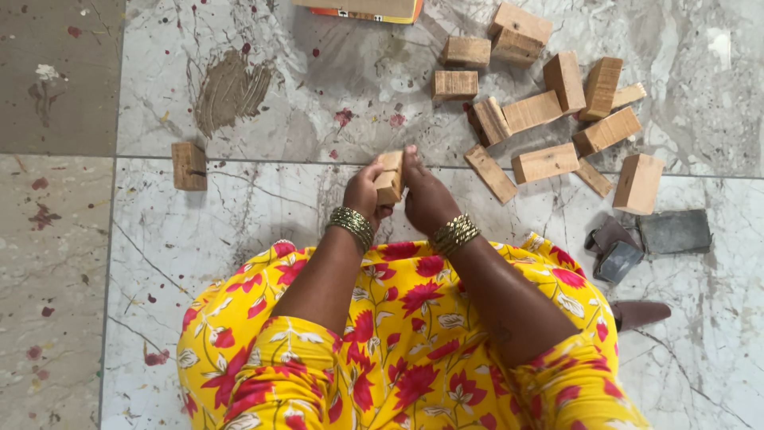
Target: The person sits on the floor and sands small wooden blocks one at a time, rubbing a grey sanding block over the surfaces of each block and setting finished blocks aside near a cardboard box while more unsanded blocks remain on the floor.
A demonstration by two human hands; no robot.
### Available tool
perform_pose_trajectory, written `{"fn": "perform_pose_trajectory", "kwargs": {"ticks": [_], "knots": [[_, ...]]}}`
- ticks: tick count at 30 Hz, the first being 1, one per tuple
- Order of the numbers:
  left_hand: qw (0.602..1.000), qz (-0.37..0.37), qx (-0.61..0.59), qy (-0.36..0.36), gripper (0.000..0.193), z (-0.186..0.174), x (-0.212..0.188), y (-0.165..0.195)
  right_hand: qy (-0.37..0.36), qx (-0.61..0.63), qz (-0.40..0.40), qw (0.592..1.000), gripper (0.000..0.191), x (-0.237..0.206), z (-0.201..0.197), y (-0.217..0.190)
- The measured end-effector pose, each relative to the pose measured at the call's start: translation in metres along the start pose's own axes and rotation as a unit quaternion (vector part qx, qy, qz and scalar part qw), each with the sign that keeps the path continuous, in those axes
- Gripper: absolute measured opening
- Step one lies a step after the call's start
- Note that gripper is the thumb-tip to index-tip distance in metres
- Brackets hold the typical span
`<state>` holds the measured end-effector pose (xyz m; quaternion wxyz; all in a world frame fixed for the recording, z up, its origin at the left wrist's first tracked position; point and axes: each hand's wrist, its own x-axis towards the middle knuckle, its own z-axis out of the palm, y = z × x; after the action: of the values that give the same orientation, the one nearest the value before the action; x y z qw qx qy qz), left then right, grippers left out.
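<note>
Your left hand (364, 191) and right hand (426, 195) both close a grip on one small wooden block (390, 177), held between them above the marble floor (263, 207). Beyond and right of that grip lies a heap of wooden blocks (549, 111); one lone block (189, 166) sits well left.

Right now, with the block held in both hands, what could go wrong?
The block is pinched only at its edges between the left hand and right hand, above the marble floor; it could slip and drop. The block pile lies close by the right hand, so a sweep might scatter it.
</note>
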<state>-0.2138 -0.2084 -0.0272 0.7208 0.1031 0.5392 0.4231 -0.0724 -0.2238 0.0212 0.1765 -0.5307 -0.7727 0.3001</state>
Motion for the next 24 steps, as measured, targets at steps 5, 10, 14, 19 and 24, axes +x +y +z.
{"fn": "perform_pose_trajectory", "kwargs": {"ticks": [5, 10, 14, 19, 24], "knots": [[0.992, -0.017, -0.118, 0.043, 0.039, -0.013, 0.010, 0.014, 0.084, -0.048, -0.217, 0.971, 0.082, -0.018, 0.019, -0.019], [0.998, -0.009, 0.045, 0.038, 0.041, 0.000, 0.004, 0.002, 0.000, 0.130, 0.074, 0.989, 0.058, 0.004, -0.002, -0.003], [0.996, -0.004, 0.037, 0.086, 0.040, 0.006, 0.005, 0.003, -0.014, 0.045, 0.057, 0.997, 0.076, -0.010, 0.002, -0.002], [0.990, -0.045, -0.131, 0.025, 0.047, -0.005, 0.007, 0.011, -0.021, -0.025, -0.034, 0.999, 0.072, -0.020, 0.019, -0.009], [0.998, -0.011, 0.070, 0.003, 0.038, 0.010, -0.001, -0.008, 0.076, -0.060, -0.075, 0.993, 0.072, 0.004, -0.003, 0.014]]}}
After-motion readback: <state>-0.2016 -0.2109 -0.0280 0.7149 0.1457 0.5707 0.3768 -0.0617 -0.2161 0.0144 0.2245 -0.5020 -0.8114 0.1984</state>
